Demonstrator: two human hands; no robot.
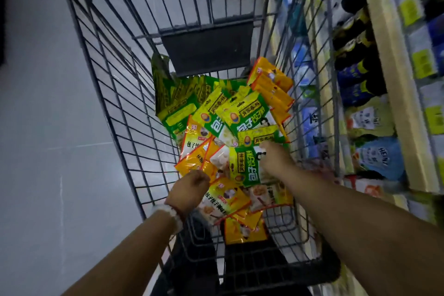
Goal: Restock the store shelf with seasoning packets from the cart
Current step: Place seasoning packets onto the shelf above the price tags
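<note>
Both hands are reaching into the wire cart (pixel 101 94): right hand (pixel 276 158) pinching a green seasoning packet (pixel 245 166), left hand (pixel 189 190) gripping an orange packet (pixel 194 163); lifting flat avoids snagging neighbours

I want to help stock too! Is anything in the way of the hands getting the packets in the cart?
Nothing visible is. The cart is open on top, and the left hand and right hand are already down on the seasoning packets.

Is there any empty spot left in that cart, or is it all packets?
The cart floor is bare along its left wall, beside the pile. The black flap at the far end is uncovered too. The middle and right are crowded with green packets and orange packets, where both hands reach.
</note>
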